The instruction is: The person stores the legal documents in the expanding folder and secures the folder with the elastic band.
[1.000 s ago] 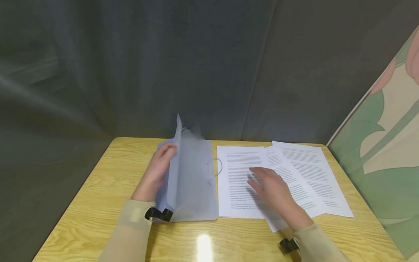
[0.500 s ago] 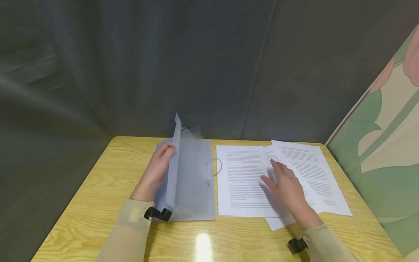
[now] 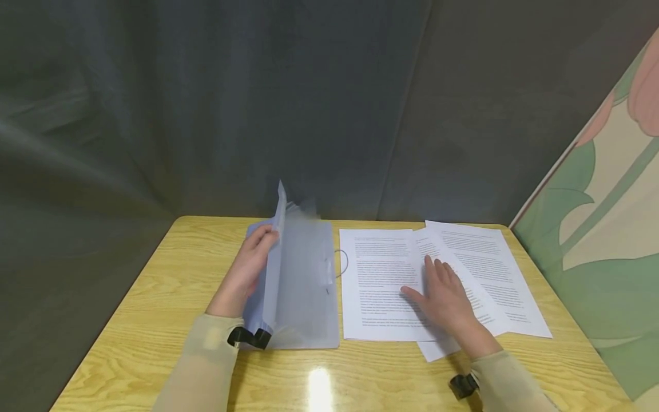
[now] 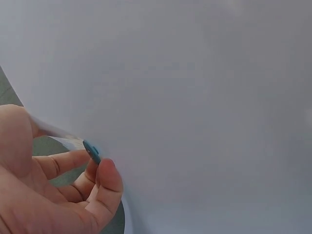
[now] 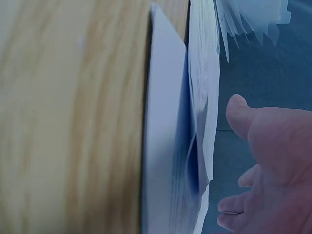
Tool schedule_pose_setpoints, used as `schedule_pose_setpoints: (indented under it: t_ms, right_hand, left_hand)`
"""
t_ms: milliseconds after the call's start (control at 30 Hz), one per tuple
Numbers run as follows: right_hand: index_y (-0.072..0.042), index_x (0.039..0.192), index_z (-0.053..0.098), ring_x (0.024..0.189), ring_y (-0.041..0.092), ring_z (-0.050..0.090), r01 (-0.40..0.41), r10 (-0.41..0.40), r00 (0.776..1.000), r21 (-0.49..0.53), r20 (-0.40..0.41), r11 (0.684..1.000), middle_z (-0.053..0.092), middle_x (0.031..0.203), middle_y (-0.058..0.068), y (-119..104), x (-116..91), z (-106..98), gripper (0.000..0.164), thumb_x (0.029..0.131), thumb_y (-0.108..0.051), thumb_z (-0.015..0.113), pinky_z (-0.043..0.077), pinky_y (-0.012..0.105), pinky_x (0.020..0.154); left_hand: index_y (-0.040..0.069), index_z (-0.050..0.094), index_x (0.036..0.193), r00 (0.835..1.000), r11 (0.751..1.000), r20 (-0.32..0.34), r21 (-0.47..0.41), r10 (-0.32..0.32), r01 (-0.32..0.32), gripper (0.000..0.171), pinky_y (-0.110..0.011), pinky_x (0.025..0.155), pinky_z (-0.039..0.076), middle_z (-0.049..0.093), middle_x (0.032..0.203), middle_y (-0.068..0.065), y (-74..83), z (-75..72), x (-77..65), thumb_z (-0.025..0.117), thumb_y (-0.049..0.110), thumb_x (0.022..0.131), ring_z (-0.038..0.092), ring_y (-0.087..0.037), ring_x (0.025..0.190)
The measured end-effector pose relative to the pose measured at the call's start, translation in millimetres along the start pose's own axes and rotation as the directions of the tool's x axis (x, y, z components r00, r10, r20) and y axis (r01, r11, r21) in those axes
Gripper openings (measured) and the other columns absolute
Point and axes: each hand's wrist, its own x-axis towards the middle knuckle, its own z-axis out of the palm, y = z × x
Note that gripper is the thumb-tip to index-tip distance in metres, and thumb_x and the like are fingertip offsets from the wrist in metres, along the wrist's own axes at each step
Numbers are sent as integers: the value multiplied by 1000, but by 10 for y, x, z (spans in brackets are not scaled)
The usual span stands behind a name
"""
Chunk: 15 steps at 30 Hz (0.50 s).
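On the left of the table lies a translucent bluish file folder point(image 3: 308, 286), its cover point(image 3: 274, 274) raised nearly upright. My left hand point(image 3: 247, 264) grips the edge of that cover. In the left wrist view, a small teal button point(image 4: 91, 151) on the cover shows between the left hand's point(image 4: 53, 185) fingers. White printed sheets point(image 3: 383, 269) lie to the folder's right, overlapping and fanned. Over the sheets, my right hand point(image 3: 444, 296) spreads its fingers and holds nothing. The right wrist view shows the right hand point(image 5: 273, 156) slightly apart from the sheets point(image 5: 202, 97).
A thin cord loop point(image 3: 344, 263) sticks out from the folder's right edge. The wooden table point(image 3: 154, 292) ends at a dark cloth backdrop point(image 3: 309, 114). A floral panel point(image 3: 612, 229) slants along the right side. A sheet corner point(image 3: 437, 350) juts toward the front.
My right hand first moved right across the sheets, then slightly back left. The front sheet now covers more of the one behind it. My left hand keeps holding the cover in place.
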Motion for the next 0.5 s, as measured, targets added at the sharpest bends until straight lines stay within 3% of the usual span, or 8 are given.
schedule_pose_setpoints:
  t_ms: [267,500]
  right_hand:
    - [15,167,23,157,63,19,31,-31,999,-23,23,999,24,167,45,-63,-22,39,102,106,-53,69,16,72,126]
    - [15,166,24,155,64,22,4,-2,998,-41,62,999,26,166,46,-119,-30,54,100,105,-49,72,20,73,125]
  left_hand:
    - [7,54,155,1000,1000,6,7,-2,2,49,-63,130,17,44,163,-13,4,6,-5,48,36,116,28,-33,159]
    - [8,54,154,1000,1000,6,13,-9,9,49,-63,130,17,44,163,-12,-7,5,14,49,37,116,27,-32,160]
